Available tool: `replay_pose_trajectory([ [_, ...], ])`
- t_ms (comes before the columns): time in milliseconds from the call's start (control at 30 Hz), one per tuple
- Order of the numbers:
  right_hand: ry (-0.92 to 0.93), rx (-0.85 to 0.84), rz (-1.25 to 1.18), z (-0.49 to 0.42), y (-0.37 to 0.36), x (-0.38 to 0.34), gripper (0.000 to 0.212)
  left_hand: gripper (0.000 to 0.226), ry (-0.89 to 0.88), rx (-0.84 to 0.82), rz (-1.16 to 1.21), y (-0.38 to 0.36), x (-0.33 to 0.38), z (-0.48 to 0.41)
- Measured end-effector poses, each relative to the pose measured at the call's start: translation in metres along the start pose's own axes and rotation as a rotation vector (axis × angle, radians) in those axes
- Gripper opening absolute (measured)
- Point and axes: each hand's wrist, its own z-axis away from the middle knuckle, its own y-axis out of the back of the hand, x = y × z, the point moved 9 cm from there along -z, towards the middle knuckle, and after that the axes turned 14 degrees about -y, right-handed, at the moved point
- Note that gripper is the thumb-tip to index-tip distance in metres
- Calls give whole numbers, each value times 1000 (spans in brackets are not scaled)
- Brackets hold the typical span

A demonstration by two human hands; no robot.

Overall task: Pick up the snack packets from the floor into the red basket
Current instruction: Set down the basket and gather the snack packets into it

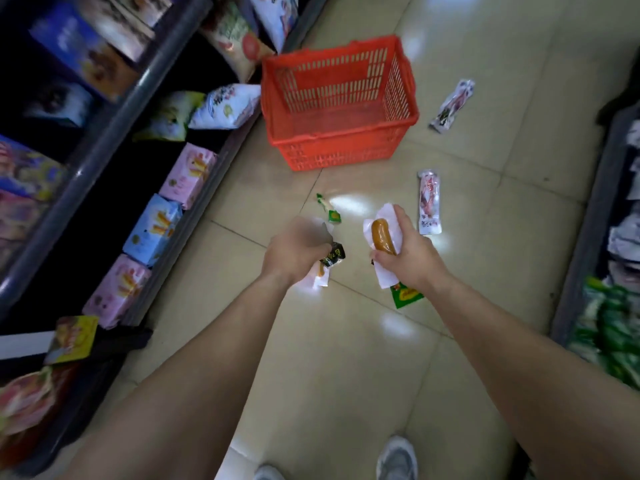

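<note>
The red basket stands empty on the tiled floor ahead of me. My left hand is closed around a snack packet with a black and white end. My right hand grips a white sausage packet showing an orange-brown sausage; a green packet end sticks out below that hand. A small green packet lies on the floor between my hands and the basket. Two white and red packets lie further right, one near my right hand and one beside the basket.
A dark shelf unit with pink, blue and white snack bags runs along the left. Another shelf with green and white packs borders the right. My grey shoes show at the bottom.
</note>
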Motion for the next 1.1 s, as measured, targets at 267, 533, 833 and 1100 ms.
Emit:
replay_pose_trajectory([
  [267, -30, 72, 6, -5, 121, -115, 94, 39, -17, -14, -45, 77, 124, -61],
  [533, -43, 141, 27, -114, 137, -213, 96, 37, -46, -46, -107, 128, 149, -214],
  [833, -20, 163, 12, -282, 108, -228, 97, 36, 32, -62, -127, 91, 77, -353],
  [1100, -15, 139, 47, -461, 51, -195, 94, 31, 99, 36, -32, 7, -21, -472],
])
